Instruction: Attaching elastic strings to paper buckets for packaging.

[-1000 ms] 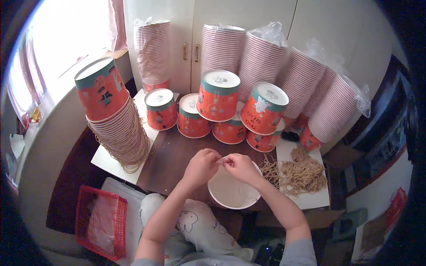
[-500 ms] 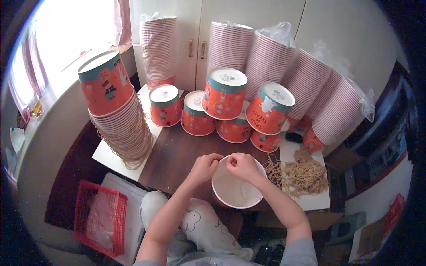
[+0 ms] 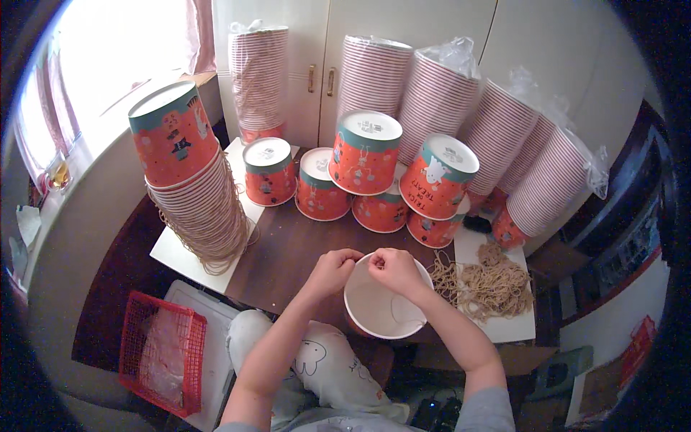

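A paper bucket [image 3: 371, 306], white inside, is tilted with its mouth toward me at the table's near edge. My left hand [image 3: 334, 273] is closed at the far left of its rim, the fingertips pressed together against the edge. Over the far rim bends my right hand [image 3: 396, 272], its fingers pinched just inside the mouth. A thin cord [image 3: 393, 311] curves along the inner wall, from the right side of the rim up toward the right hand. The pinched fingertips hide the cord's end.
Upside-down orange and teal buckets [image 3: 367, 155] stand beyond my hands. On the left rises a tall bucket stack [image 3: 194, 201] draped with cords. A tan cord heap [image 3: 497, 288] lies right. Wrapped bucket stacks [image 3: 439, 93] line the back; a red basket [image 3: 194, 360] sits lower left.
Both hands keep nearly the same place on the rim. The view has shifted very slightly, and the cord's curve inside the bucket shows a little more.
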A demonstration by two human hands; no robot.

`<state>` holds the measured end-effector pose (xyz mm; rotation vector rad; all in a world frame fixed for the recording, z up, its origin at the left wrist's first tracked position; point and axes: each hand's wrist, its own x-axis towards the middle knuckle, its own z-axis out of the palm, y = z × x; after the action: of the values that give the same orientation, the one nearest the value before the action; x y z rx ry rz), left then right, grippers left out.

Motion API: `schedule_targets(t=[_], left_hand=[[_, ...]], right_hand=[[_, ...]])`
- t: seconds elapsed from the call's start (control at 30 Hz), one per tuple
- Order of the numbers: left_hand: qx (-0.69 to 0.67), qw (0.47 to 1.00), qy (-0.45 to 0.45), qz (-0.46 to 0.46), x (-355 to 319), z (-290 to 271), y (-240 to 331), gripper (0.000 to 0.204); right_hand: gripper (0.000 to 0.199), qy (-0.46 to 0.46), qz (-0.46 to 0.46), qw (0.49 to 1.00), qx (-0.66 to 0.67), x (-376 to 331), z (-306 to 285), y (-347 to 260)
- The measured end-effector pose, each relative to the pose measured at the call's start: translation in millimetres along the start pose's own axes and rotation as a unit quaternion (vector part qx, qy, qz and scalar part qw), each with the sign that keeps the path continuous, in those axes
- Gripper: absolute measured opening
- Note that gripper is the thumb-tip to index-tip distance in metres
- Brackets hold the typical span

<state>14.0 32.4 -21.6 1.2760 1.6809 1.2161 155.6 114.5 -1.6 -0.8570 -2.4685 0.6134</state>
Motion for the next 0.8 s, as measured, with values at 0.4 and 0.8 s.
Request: schedule_targets(t=[0.4, 0.8], left_hand=[[-0.098, 0.991, -0.096, -0.005, 9, -6, -13, 0.022], [-0.371, 0.923, 0.009, -0.101, 2, -31, 7, 0.017]], right_hand=[[0.018, -0.021, 0.022, 1.000, 0.005, 1, 1, -1], [0.027, -0.149, -0.050, 0.986, -0.064, 20, -18, 11]])
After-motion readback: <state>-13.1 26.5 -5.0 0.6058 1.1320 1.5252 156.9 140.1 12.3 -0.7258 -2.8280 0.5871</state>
